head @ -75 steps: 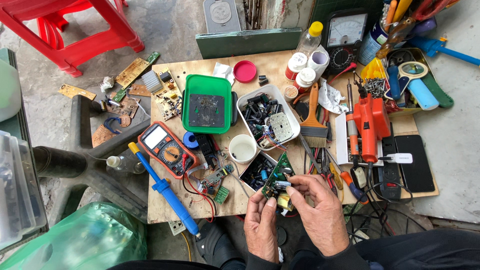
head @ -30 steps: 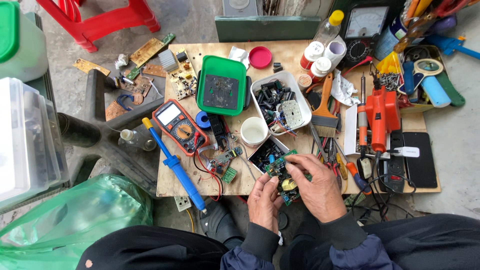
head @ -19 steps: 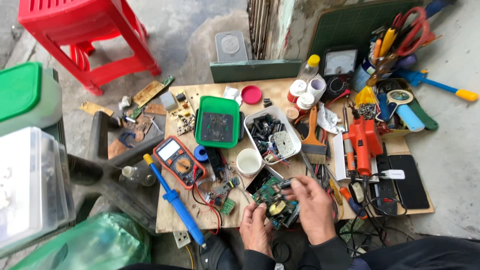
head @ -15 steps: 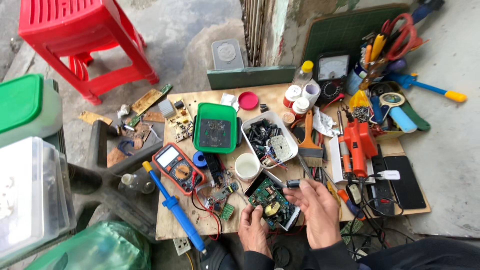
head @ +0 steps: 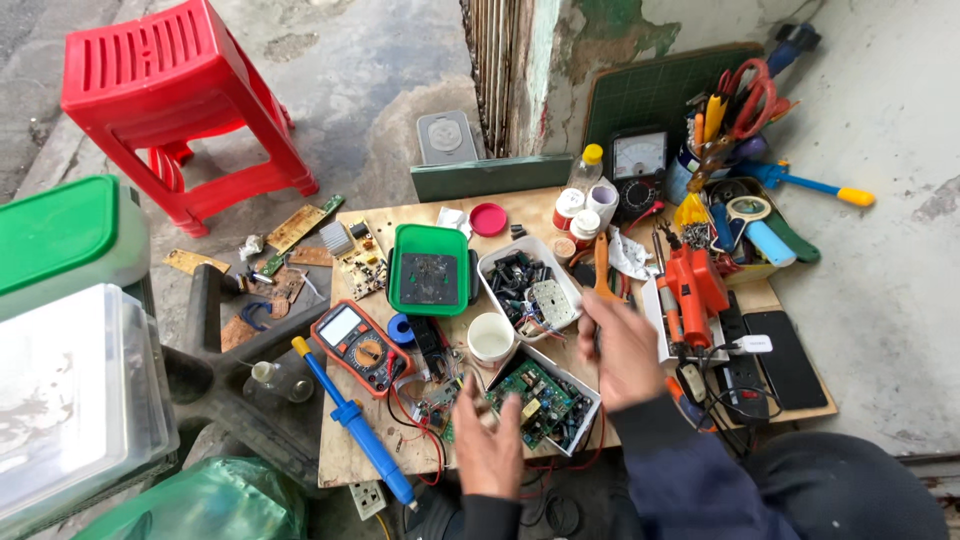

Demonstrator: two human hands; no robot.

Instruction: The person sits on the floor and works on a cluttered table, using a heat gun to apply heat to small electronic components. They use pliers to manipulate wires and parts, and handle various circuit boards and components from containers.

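Circuit board (head: 536,398), green and full of small parts, lies in a shallow white box (head: 590,393) at the near edge of the wooden board table (head: 345,452). The left hand (head: 487,437) is above the left end of this box with the fingers spread and loose, holding nothing that I can see. The right hand (head: 622,347) is raised just right of the box, blurred; whether its fingers pinch something I cannot tell. Behind the hands stand a small white cup (head: 491,338), a white tray of dark components (head: 528,291) and a green-rimmed tray (head: 430,270). A red multimeter (head: 358,346) and a blue soldering tool (head: 355,424) lie to the left, an orange drill (head: 692,289) to the right.
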